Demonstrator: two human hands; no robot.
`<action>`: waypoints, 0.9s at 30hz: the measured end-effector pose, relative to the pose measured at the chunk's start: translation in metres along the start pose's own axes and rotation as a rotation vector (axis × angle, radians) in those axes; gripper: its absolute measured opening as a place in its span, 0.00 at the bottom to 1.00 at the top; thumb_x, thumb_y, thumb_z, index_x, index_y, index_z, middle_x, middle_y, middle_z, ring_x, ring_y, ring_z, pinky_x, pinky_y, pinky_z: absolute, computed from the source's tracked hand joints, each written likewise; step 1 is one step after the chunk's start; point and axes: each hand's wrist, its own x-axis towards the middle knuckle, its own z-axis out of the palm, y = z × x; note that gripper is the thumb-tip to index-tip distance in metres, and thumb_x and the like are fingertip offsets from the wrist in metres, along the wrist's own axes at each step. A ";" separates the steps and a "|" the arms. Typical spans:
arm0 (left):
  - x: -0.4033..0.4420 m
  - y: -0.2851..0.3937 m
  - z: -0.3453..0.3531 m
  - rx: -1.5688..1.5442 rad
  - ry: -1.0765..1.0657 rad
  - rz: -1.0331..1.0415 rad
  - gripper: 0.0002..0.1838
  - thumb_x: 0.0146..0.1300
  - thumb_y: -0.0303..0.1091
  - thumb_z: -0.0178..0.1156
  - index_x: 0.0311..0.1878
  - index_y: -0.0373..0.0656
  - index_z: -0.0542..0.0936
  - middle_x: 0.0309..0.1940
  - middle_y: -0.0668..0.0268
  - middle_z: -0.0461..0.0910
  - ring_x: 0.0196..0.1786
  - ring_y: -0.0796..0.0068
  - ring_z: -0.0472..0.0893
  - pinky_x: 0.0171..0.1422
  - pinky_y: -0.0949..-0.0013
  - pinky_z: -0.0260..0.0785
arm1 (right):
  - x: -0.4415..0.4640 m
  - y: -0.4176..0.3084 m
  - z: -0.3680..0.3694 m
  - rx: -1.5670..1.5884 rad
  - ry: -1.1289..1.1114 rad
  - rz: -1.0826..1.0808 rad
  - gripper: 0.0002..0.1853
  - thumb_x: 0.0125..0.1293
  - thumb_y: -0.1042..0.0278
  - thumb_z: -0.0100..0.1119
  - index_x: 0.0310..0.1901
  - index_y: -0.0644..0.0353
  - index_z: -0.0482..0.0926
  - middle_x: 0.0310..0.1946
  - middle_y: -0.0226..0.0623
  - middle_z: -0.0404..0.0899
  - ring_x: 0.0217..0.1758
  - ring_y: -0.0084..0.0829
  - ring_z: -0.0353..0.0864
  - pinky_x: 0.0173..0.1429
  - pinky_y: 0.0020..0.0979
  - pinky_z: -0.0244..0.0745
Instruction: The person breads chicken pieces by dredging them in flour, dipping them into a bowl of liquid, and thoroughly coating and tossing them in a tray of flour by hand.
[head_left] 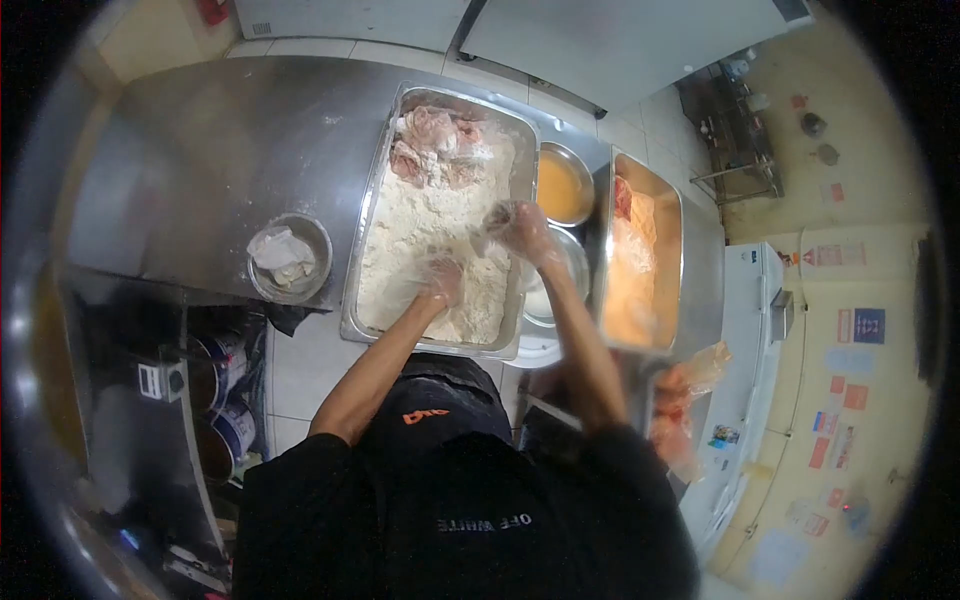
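Observation:
A deep metal tray (pixel 352 300) of white flour (pixel 405 235) lies in front of me. Pieces of raw, floured meat, seemingly chicken (pixel 435 140), sit at its far end. My left hand (pixel 440 280), in a clear plastic glove, is down at the flour in the near half of the tray; blur and flour hide its fingers. My right hand (pixel 525 232), gloved the same way, hovers over the tray's right rim with its fingers towards the flour. Motion smears those fingers, and whether anything is in them does not show.
Right of the tray stand a bowl of orange-yellow liquid (pixel 562 185), a round metal bowl (pixel 568 262), and a metal pan (pixel 678 260) with orange contents. Farther right is a plastic bag of reddish meat (pixel 680 410). A bowl with a white cloth-like bundle (pixel 283 257) stands left on the steel counter (pixel 230 140).

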 end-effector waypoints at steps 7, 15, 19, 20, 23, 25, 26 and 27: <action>-0.039 -0.028 -0.070 -0.196 -0.141 -0.128 0.37 0.50 0.42 0.54 0.62 0.38 0.53 0.62 0.47 0.47 0.62 0.41 0.50 0.58 0.35 0.43 | 0.052 0.036 0.017 -0.218 -0.033 -0.081 0.13 0.45 0.58 0.61 0.25 0.60 0.77 0.21 0.38 0.76 0.23 0.31 0.74 0.29 0.32 0.69; -0.041 -0.080 -0.062 -0.317 -0.113 -0.315 0.62 0.26 0.57 0.67 0.64 0.44 0.44 0.63 0.52 0.49 0.67 0.58 0.43 0.68 0.55 0.32 | 0.012 0.020 -0.092 0.200 -0.062 -0.038 0.11 0.47 0.65 0.61 0.30 0.63 0.76 0.23 0.39 0.76 0.23 0.27 0.73 0.30 0.28 0.70; -0.035 -0.065 -0.021 -0.282 -0.180 -0.304 0.57 0.31 0.59 0.64 0.63 0.41 0.49 0.59 0.51 0.57 0.62 0.56 0.57 0.66 0.61 0.46 | -0.021 0.068 -0.134 0.385 -0.047 -0.172 0.07 0.47 0.68 0.61 0.27 0.61 0.76 0.22 0.32 0.75 0.25 0.19 0.72 0.30 0.25 0.68; -0.036 -0.061 -0.022 -0.273 -0.177 -0.296 0.57 0.31 0.59 0.64 0.63 0.41 0.49 0.59 0.51 0.57 0.62 0.56 0.57 0.66 0.61 0.46 | -0.031 0.070 -0.143 0.320 -0.031 -0.171 0.07 0.47 0.69 0.61 0.26 0.60 0.75 0.22 0.31 0.75 0.25 0.18 0.71 0.29 0.24 0.68; -0.032 -0.059 -0.026 -0.579 -0.223 -0.349 0.52 0.32 0.57 0.64 0.60 0.39 0.55 0.51 0.51 0.67 0.54 0.58 0.68 0.58 0.67 0.59 | -0.041 0.105 -0.128 0.439 -0.126 0.147 0.09 0.42 0.67 0.61 0.24 0.61 0.75 0.21 0.35 0.76 0.24 0.22 0.73 0.30 0.26 0.69; -0.025 -0.064 -0.029 -0.489 -0.354 -0.207 0.51 0.31 0.56 0.65 0.59 0.39 0.58 0.46 0.50 0.71 0.49 0.61 0.71 0.53 0.69 0.64 | -0.044 0.131 -0.109 0.255 -0.132 0.139 0.09 0.41 0.66 0.60 0.24 0.61 0.75 0.22 0.39 0.76 0.25 0.27 0.75 0.31 0.27 0.69; -0.023 -0.065 -0.032 -0.455 -0.399 -0.160 0.50 0.30 0.55 0.65 0.58 0.39 0.59 0.45 0.50 0.73 0.48 0.62 0.73 0.51 0.70 0.65 | -0.048 0.142 -0.098 0.065 -0.153 0.138 0.10 0.40 0.65 0.60 0.25 0.61 0.76 0.23 0.42 0.77 0.26 0.32 0.76 0.32 0.29 0.70; -0.020 -0.069 -0.037 -0.443 -0.582 -0.180 0.50 0.28 0.55 0.67 0.57 0.39 0.61 0.43 0.50 0.74 0.47 0.63 0.73 0.51 0.69 0.66 | -0.050 0.153 -0.086 0.079 -0.150 0.139 0.10 0.40 0.65 0.60 0.25 0.61 0.76 0.23 0.42 0.77 0.26 0.32 0.76 0.32 0.29 0.70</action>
